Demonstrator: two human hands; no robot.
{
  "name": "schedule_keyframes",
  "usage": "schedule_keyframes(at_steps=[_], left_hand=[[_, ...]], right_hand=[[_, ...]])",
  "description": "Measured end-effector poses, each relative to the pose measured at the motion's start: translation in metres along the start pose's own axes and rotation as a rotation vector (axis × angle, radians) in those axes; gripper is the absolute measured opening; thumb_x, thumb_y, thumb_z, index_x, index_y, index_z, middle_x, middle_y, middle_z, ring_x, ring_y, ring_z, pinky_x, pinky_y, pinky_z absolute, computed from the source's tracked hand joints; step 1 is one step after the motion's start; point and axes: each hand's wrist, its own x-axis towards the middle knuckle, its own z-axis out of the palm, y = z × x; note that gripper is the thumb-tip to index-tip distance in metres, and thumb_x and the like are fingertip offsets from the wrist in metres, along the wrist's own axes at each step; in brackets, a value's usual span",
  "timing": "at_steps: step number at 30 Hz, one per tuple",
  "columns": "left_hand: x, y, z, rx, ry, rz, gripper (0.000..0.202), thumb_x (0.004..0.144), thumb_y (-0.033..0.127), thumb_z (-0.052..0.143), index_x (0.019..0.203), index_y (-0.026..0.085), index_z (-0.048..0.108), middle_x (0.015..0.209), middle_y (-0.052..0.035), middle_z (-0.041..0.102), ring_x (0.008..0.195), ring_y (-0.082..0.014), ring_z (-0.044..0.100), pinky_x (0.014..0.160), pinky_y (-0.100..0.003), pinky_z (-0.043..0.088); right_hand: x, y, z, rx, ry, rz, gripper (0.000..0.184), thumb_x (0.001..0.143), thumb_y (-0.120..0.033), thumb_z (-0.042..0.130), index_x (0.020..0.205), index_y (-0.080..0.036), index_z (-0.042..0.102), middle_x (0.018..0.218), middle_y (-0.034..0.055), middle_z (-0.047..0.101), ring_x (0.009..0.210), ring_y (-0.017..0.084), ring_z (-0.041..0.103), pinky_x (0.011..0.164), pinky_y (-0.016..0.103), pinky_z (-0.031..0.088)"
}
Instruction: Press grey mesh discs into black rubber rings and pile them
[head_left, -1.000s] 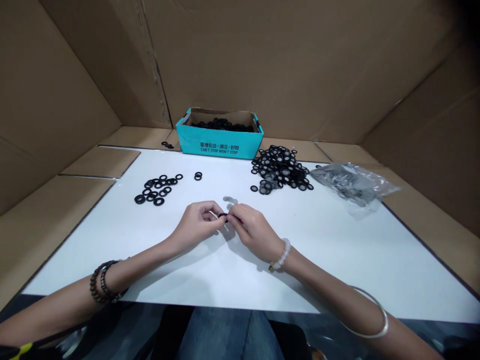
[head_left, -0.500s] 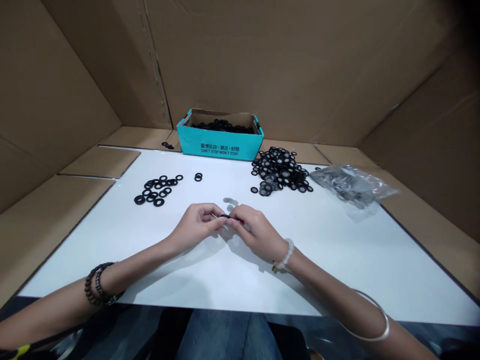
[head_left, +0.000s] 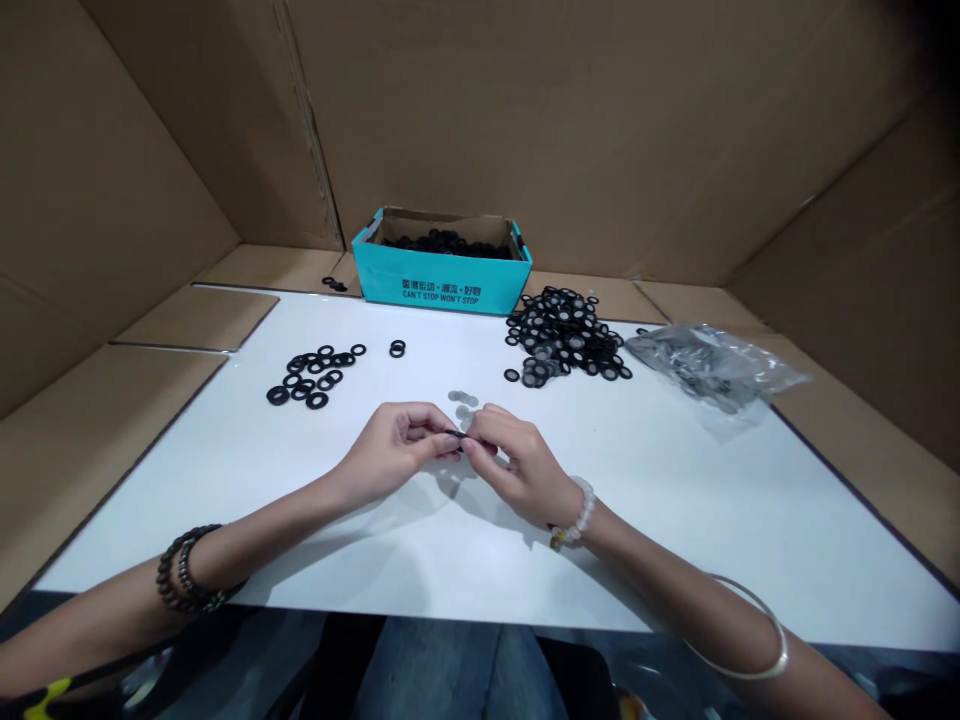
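My left hand [head_left: 399, 446] and my right hand [head_left: 517, 460] meet over the middle of the white table. Between their thumbs and fingertips they pinch a small black ring [head_left: 458, 434], seen nearly edge-on and partly covered by the fingers. Whether a grey disc sits inside it I cannot tell. Just beyond my fingertips lie several small grey discs [head_left: 463, 398], some overlapping. To the left, loose black rings [head_left: 316, 400] are scattered, and two more black rings [head_left: 397, 348] lie apart from them. A heap of black rings with grey centres [head_left: 571, 330] is on the right.
A turquoise box [head_left: 442, 280] full of black rings stands at the back. Right of the heap is a clear plastic bag [head_left: 712, 370] with grey discs in it. Cardboard walls [head_left: 570, 120] enclose the white table [head_left: 360, 570]. A few rings [head_left: 334, 285] lie at the back left.
Both hands have shifted very slightly right, still pinching the black ring together. The whole view has moved a little; the rings, discs, box and bag otherwise look the same.
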Motion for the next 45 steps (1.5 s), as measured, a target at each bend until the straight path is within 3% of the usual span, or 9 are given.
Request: schedule_keyframes(at_steps=[8,13,19,24,30,35,45], left_hand=[[-0.003,0.0,0.002,0.185,0.099,0.109,0.008,0.074,0.021,0.063,0.071,0.013,0.066,0.071,-0.0041,0.068,0.07,-0.0167,0.064,0.067,-0.026,0.05],[-0.004,0.003,0.001,0.111,0.036,0.062,0.011,0.074,0.023,0.065,0.073,0.012,0.066,0.073,-0.0046,0.068,0.071,-0.0165,0.065,0.069,-0.026,0.051],[-0.001,0.003,-0.004,0.01,-0.044,-0.021,0.009,0.072,0.021,0.067,0.072,0.012,0.068,0.066,-0.0026,0.068,0.066,-0.0135,0.063,0.067,-0.023,0.049],[0.001,0.005,-0.006,-0.07,-0.103,-0.07,0.012,0.072,0.024,0.069,0.073,0.013,0.069,0.068,-0.0037,0.071,0.066,-0.0123,0.063,0.065,-0.021,0.048],[-0.001,0.009,-0.004,-0.077,-0.079,-0.139,0.017,0.071,0.028,0.071,0.067,0.012,0.067,0.063,-0.0038,0.07,0.062,-0.0115,0.062,0.064,-0.022,0.048],[-0.001,0.007,-0.003,-0.054,-0.034,-0.117,0.017,0.071,0.028,0.07,0.066,0.012,0.066,0.064,-0.003,0.068,0.061,-0.0109,0.061,0.061,-0.021,0.046],[-0.005,0.009,0.0,-0.024,0.035,-0.115,0.013,0.068,0.023,0.069,0.064,0.013,0.063,0.06,-0.0012,0.066,0.06,-0.0114,0.062,0.061,-0.021,0.046]], right_hand=[[0.0,0.001,0.001,-0.035,0.014,-0.011,0.023,0.09,-0.016,0.04,0.068,-0.02,0.042,0.06,-0.0019,0.038,0.06,0.014,0.037,0.059,0.028,0.035],[0.0,0.003,0.002,-0.002,0.04,0.007,0.023,0.092,-0.018,0.04,0.07,-0.019,0.044,0.062,-0.0017,0.041,0.062,0.013,0.039,0.061,0.028,0.037],[0.0,0.002,0.001,0.164,-0.003,0.14,0.027,0.094,-0.026,0.04,0.07,-0.019,0.048,0.064,-0.0011,0.046,0.064,0.013,0.043,0.063,0.028,0.037],[-0.001,0.003,0.003,0.44,-0.025,0.336,0.036,0.092,-0.044,0.041,0.068,-0.018,0.047,0.065,-0.0017,0.044,0.06,0.011,0.04,0.058,0.025,0.035],[-0.001,0.004,0.009,0.613,-0.022,0.439,0.041,0.089,-0.053,0.043,0.068,-0.018,0.046,0.065,-0.0026,0.041,0.059,0.01,0.037,0.057,0.024,0.033],[-0.002,0.004,0.012,0.571,0.007,0.397,0.038,0.091,-0.048,0.042,0.068,-0.018,0.046,0.067,-0.0019,0.043,0.064,0.011,0.042,0.062,0.026,0.036],[-0.002,0.001,0.009,0.171,0.025,0.164,0.029,0.095,-0.028,0.037,0.069,-0.019,0.044,0.065,-0.0011,0.043,0.063,0.013,0.042,0.062,0.028,0.037]])
